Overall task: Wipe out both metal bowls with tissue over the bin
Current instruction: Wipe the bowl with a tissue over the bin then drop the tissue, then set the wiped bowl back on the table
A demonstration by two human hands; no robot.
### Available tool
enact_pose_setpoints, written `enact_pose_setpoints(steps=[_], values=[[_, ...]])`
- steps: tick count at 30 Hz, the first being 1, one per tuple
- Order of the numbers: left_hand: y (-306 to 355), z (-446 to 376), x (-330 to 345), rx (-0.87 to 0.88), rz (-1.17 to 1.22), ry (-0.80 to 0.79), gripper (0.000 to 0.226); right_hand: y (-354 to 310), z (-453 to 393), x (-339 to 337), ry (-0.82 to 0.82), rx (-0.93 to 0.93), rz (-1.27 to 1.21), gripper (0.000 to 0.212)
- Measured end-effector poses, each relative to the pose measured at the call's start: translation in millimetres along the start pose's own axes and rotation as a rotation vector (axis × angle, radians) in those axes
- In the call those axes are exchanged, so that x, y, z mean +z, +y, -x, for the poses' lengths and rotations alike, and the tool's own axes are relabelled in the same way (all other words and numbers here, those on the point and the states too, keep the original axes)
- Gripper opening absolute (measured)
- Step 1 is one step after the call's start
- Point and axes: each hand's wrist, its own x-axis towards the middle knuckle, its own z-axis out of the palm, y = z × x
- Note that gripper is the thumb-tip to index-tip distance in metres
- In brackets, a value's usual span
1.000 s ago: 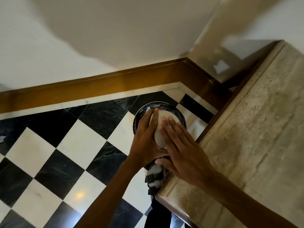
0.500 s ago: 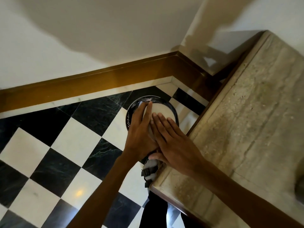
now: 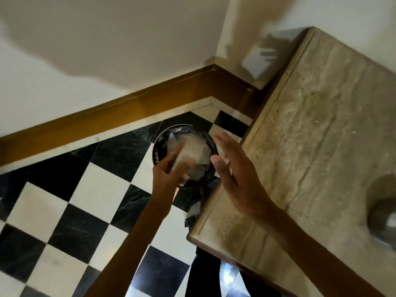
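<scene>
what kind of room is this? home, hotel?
Indoor room corner, probably a home or hotel; can't tell which. Cues: black-and-white checkered marble floor, a wooden skirting board along plain walls, and a stone-topped counter with a small round bin on the floor beside it.

Bin: round, dark, perforated wall, at frame centre on checkered floor. Pale tissue lies inside. Blurred metal bowl at right edge on counter.

A black-and-white checkered floor spreads below and left of the hands, a brown wooden skirting board runs along the white wall beyond them, and a beige stone countertop lies to their right.
</scene>
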Motion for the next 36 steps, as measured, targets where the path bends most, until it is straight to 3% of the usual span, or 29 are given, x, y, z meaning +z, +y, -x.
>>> enact_pose_setpoints(steps=[2,4,6,10,14,19,23,25,29,36], values=[[14.5,2.6,8.3,-0.207,0.432,-0.102,0.069,2.5,5.0,-15.4,0.018,0.059,-0.099,0.051],[27.4,4.6,25.3,-0.29,0.533,-0.165,0.069,3.6,13.3,-36.3,0.036,0.105,-0.186,0.049],[40.7,6.4,48.7,-0.314,0.449,-0.157,0.045,5.6,21.8,-58.8,0.089,0.182,-0.236,0.046],[57.4,8.9,114.0,-0.355,0.155,-0.096,0.032,20.3,46.6,-111.1,0.249,0.338,-0.396,0.038],[62.4,12.4,185.1,-0.321,-0.117,-0.147,0.048,54.4,68.0,-158.3,0.444,0.449,-0.407,0.041],[60.8,15.8,278.0,-0.14,-0.311,-0.237,0.052,101.7,81.7,-227.7,0.555,0.525,-0.286,0.032],[59.4,7.7,336.9,-0.001,-0.285,-0.193,0.027,119.8,75.1,-266.6,0.626,0.534,-0.204,0.022],[57.4,-0.3,359.0,-0.024,-0.268,-0.153,0.031,125.7,70.3,-280.6,0.623,0.542,-0.165,0.016],[46.6,-22.5,383.8,-0.047,-0.254,-0.087,0.058,131.4,58.2,-299.5,0.635,0.544,-0.138,0.015],[39.9,-12.9,394.7,0.13,-0.291,-0.08,0.039,140.4,73.1,-314.3,0.709,0.533,-0.328,0.031]])
